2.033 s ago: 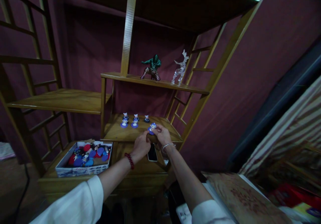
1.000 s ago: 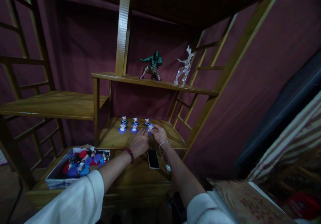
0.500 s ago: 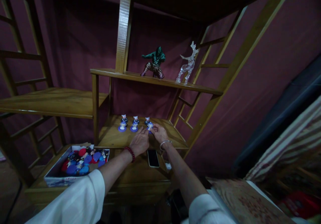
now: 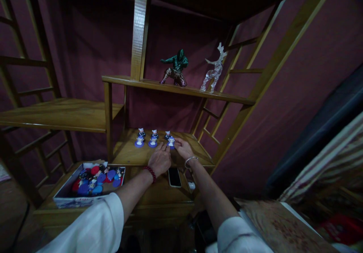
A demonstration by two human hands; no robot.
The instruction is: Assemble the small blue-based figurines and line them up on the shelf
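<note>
Three small white-and-purple figurines on round purple bases form a front row on the low wooden shelf: the left figurine [image 4: 139, 141], the middle figurine [image 4: 153, 142] and the right figurine [image 4: 171, 142]. Behind them stand three dark figurines with pale heads, such as the back-left figurine [image 4: 141, 132]. My left hand [image 4: 160, 158] is palm down, fingers stretched out, between the middle and right front figurines. At the right side of the right figurine is my right hand [image 4: 183, 148], fingertips apart beside its base; whether they touch it I cannot tell.
A black-screened phone [image 4: 174, 177] lies below the shelf, near a small white object [image 4: 191, 185]. An open box [image 4: 61, 201] of colourful figurines stands at left. On the upper shelf are a green crouching figure [image 4: 177, 68] and a clear deer [image 4: 213, 71].
The right front figurine now shows more fully and upright, and my right fingertips have drawn slightly rightward from it. My left hand stays nearly in place. The view has shifted a little.
</note>
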